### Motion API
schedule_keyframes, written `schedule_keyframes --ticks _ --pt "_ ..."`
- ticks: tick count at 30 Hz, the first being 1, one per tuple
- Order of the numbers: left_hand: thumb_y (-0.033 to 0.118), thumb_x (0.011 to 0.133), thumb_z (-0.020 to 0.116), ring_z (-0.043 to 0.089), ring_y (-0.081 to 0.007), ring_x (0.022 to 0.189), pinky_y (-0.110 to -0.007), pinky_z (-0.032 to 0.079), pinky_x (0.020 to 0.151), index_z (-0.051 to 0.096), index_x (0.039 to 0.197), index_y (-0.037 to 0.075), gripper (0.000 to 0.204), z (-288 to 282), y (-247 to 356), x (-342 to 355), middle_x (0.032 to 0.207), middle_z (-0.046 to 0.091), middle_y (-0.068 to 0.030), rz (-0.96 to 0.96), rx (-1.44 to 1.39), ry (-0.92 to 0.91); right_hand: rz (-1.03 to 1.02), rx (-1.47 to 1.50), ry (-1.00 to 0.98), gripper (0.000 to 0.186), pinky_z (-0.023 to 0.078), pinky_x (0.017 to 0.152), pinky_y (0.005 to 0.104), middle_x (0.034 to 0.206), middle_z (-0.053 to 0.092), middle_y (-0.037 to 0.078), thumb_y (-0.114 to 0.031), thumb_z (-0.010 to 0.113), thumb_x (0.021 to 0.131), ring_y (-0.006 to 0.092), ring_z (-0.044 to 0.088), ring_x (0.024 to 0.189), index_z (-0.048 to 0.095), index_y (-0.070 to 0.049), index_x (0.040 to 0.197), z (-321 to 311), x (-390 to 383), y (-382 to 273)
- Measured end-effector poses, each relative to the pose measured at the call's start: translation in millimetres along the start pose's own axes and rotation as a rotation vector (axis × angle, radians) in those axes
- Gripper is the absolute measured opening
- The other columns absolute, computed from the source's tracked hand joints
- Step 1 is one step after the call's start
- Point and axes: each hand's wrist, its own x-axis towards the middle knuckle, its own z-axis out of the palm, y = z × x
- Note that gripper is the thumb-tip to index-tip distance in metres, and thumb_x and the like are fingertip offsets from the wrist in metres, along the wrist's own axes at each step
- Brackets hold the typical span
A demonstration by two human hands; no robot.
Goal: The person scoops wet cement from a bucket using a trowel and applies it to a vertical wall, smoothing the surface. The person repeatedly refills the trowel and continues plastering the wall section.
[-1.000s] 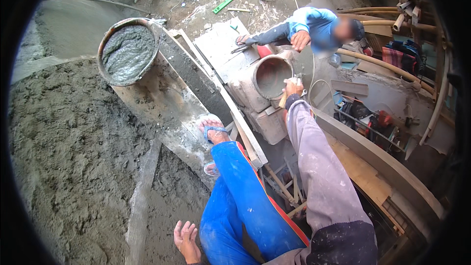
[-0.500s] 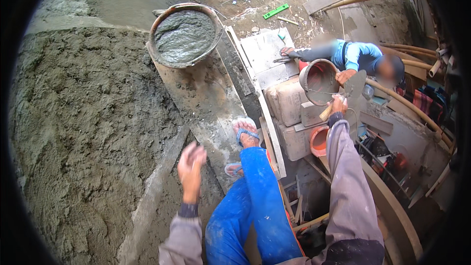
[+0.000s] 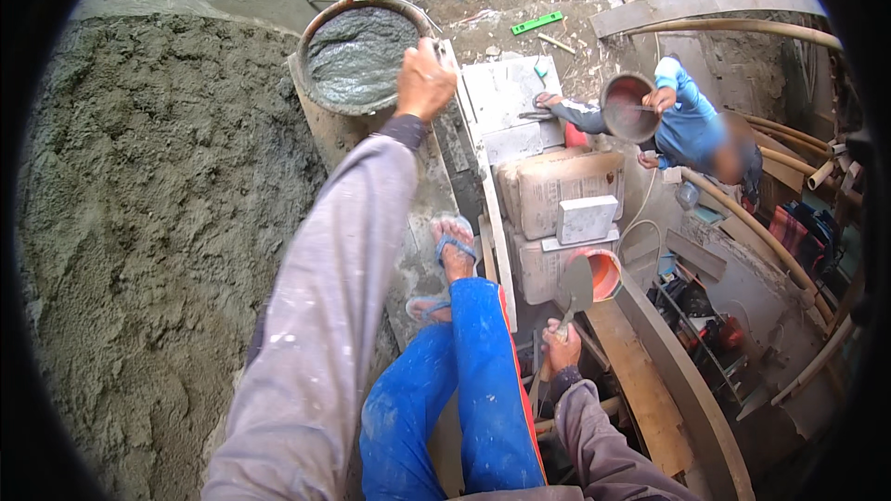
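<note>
A round bucket (image 3: 320,97) full of wet grey mortar (image 3: 362,51) stands on a mortar-smeared board (image 3: 422,167). My left hand (image 3: 427,83) reaches forward and grips the bucket's right rim, its fingers partly hidden by the hand itself. Low on the right, my right hand (image 3: 561,349) is closed round the handle of a trowel (image 3: 577,284). The trowel's grey, mortar-coated blade points up and away, in front of an orange bucket (image 3: 608,276).
Wet concrete (image 3: 176,223) spreads over the left side. At right, a co-worker in blue (image 3: 691,130) holds another bucket (image 3: 614,93) by its rim. Stacked sacks (image 3: 557,186) bear a pale block (image 3: 587,219). A green level (image 3: 536,23) lies on the ground beyond.
My left hand has moved forward onto the mortar bucket's rim. My right hand has drawn back with the trowel, away from the co-worker's bucket, which has moved farther off.
</note>
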Motion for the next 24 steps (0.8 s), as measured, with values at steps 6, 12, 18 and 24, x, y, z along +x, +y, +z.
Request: schedule_keyframes --ticks 6,12,18,24 --pt "0.029 0.101 0.039 0.059 -0.0256 0.068 -0.042 0.046 0.063 0.055 0.083 0.001 0.037 -128.5 -33.4 -12.2 0.072 0.059 -0.0137 -0.313 -0.414 0.044 0.112 -0.110 0.009 0.019 0.047 0.044 0.0242 0.076 0.057 -0.001 0.000 0.067 0.077 0.0088 0.055 0.058 0.054 -0.008 0.089 -35.0 -58.6 61.7" --pt "0.027 0.100 0.043 0.056 -0.0300 0.066 -0.045 0.044 0.063 0.056 0.084 0.000 0.034 -125.3 -36.5 -59.5 0.072 0.059 -0.0177 -0.206 -0.237 0.026 0.154 -0.056 -0.084 0.020 0.049 0.046 0.0253 0.078 0.062 0.002 -0.002 0.067 0.079 0.0124 0.062 0.061 0.049 -0.009 0.085 -48.7 -61.7 45.5" --pt "0.024 0.100 0.042 0.052 -0.0400 0.065 -0.046 0.040 0.061 0.052 0.080 0.000 0.033 -122.8 -49.4 -148.5 0.070 0.052 -0.0249 -0.130 -0.193 -0.022 -0.254 -0.465 -0.248 0.021 0.048 0.047 0.0310 0.068 0.061 0.007 -0.011 0.068 0.079 0.0161 0.062 0.054 0.052 -0.005 0.090 -21.0 -23.6 -39.9" --pt "0.017 0.097 0.045 0.066 -0.0247 0.072 -0.039 0.051 0.068 0.060 0.088 0.002 0.023 -146.1 -118.8 -201.3 0.079 0.066 -0.0140 -0.457 -0.277 0.063 -0.884 -1.212 -0.216 0.035 0.049 0.072 0.0516 0.086 0.065 0.020 -0.030 0.068 0.080 0.0402 0.064 0.084 0.052 -0.008 0.102 84.7 17.5 -169.0"
